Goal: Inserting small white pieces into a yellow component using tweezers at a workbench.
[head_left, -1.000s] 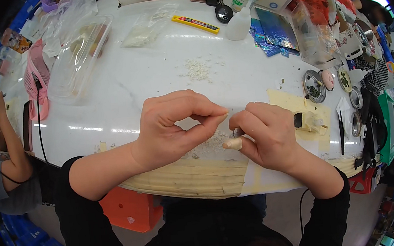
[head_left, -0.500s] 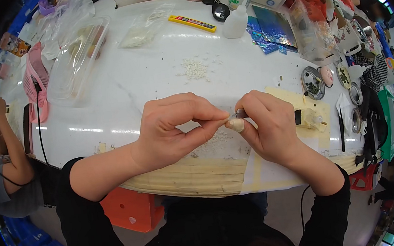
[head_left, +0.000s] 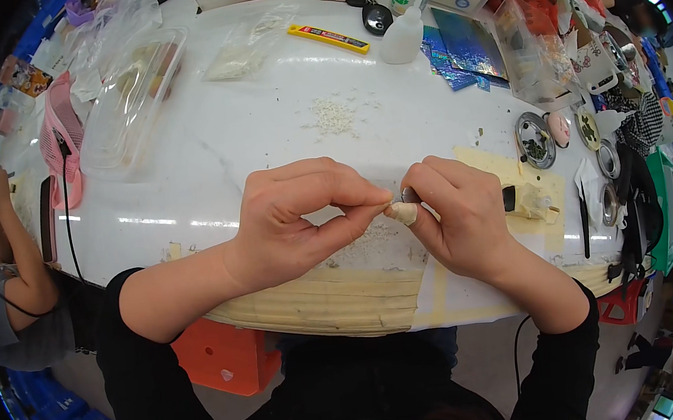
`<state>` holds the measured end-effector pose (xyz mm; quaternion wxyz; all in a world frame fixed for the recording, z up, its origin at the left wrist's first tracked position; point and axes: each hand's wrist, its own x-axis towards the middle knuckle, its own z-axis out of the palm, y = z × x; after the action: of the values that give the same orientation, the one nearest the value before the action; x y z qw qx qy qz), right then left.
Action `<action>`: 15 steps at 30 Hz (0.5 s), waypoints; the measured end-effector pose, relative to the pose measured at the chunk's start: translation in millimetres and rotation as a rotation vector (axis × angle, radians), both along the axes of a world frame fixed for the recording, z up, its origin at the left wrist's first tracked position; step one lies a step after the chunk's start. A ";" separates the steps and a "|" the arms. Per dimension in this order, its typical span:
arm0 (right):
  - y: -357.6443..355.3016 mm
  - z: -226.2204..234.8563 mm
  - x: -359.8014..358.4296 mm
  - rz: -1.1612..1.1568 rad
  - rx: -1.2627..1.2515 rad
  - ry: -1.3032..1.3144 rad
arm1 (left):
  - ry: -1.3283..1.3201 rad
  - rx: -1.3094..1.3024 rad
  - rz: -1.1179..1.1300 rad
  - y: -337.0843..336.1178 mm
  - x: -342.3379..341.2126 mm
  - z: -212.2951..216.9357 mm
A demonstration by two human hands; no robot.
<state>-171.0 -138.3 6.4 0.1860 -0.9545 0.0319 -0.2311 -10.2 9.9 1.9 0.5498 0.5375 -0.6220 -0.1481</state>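
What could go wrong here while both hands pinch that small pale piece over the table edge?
The small pale piece sits between fingertips of the left hand and right hand near the table edge; if the grip slips, it may drop to the floor. The loose white grains could scatter if brushed.

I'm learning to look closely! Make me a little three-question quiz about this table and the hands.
1. True or false: the left hand and right hand meet fingertip to fingertip over the white table.
2. What colour is the utility knife at the far side of the table? A) yellow B) green C) purple
3. Fill in: the small pale piece is pinched by the ____ hand.

Key:
1. True.
2. A.
3. Right; the left hand's fingertips touch it too.
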 end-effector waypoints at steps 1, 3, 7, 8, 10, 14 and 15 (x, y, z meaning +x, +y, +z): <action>0.0 0.2 -0.2 0.002 0.005 0.004 | -0.001 -0.002 0.000 0.0 -0.1 0.1; -0.1 0.0 -0.3 0.006 0.000 0.002 | -0.002 -0.007 0.000 0.1 -0.3 0.3; 1.7 1.1 -0.3 0.018 -0.029 -0.006 | 0.019 0.013 -0.001 0.2 -0.1 -0.9; 1.5 0.7 -0.3 0.020 -0.032 -0.011 | 0.016 0.012 -0.001 0.5 -0.3 -0.3; 0.2 -0.7 -0.4 0.024 -0.037 -0.022 | 0.014 0.015 0.004 0.5 -0.2 0.2; -1.3 -2.3 -0.7 0.019 0.006 -0.031 | 0.050 0.067 0.042 0.4 0.7 1.4; -1.6 -1.7 -1.2 0.012 0.019 -0.029 | 0.068 0.089 0.053 0.0 0.8 1.7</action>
<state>-172.2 -139.8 4.7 0.1968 -0.9494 0.0258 -0.2433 -9.4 9.8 3.6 0.5500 0.5723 -0.5813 -0.1790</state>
